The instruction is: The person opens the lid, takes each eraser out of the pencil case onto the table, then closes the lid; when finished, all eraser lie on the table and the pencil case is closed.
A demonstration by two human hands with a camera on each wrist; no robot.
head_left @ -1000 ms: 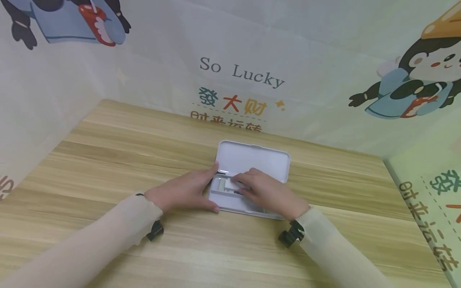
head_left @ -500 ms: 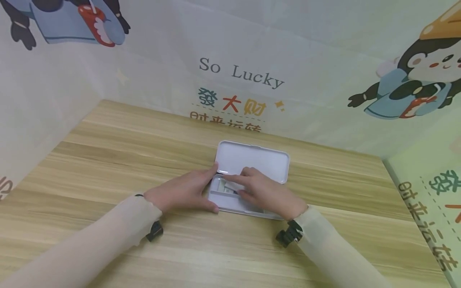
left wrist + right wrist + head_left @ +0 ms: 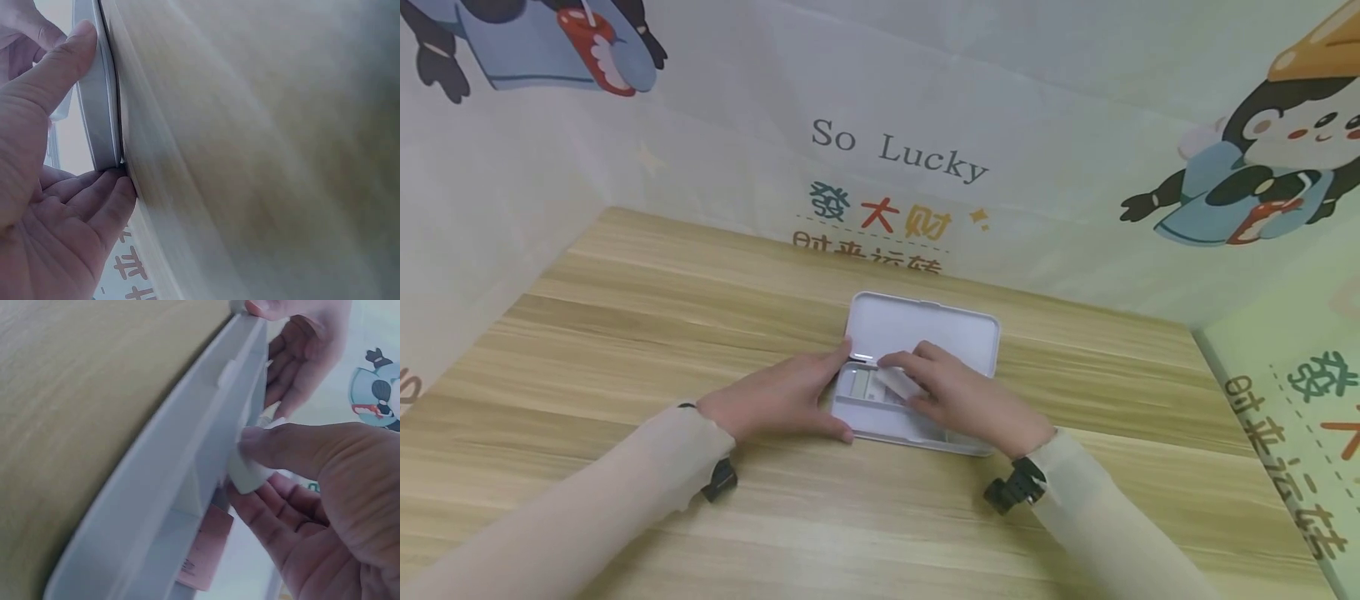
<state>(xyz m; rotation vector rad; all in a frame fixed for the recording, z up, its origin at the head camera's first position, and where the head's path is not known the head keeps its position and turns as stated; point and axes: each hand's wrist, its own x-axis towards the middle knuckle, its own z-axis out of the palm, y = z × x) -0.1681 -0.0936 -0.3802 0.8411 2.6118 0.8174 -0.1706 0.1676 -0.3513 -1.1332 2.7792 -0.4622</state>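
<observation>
A white pencil case (image 3: 925, 329) lies with its lid folded back on the table. My left hand (image 3: 782, 396) holds the case's left end, thumb at the front edge and fingers at the back corner by the hinge. My right hand (image 3: 966, 404) is over the rear compartment and pinches a white rectangular block (image 3: 245, 470), shaped like an eraser, between thumb and fingers. In the head view the block is tilted. Left of it in that compartment lies a small pale piece with a greenish patch (image 3: 860, 383). The right hand hides the right part of the case.
A pink block (image 3: 206, 547) with small print sits in the case in the right wrist view. The front compartment (image 3: 887, 419) runs along the near side. Around the case is a wood-grain table (image 3: 700, 317), bounded by a printed backdrop (image 3: 737, 167).
My right index finger first stretched left over the block, then drew back. The block now stands more tilted and further right, showing more of the pale piece. The left hand stays in place.
</observation>
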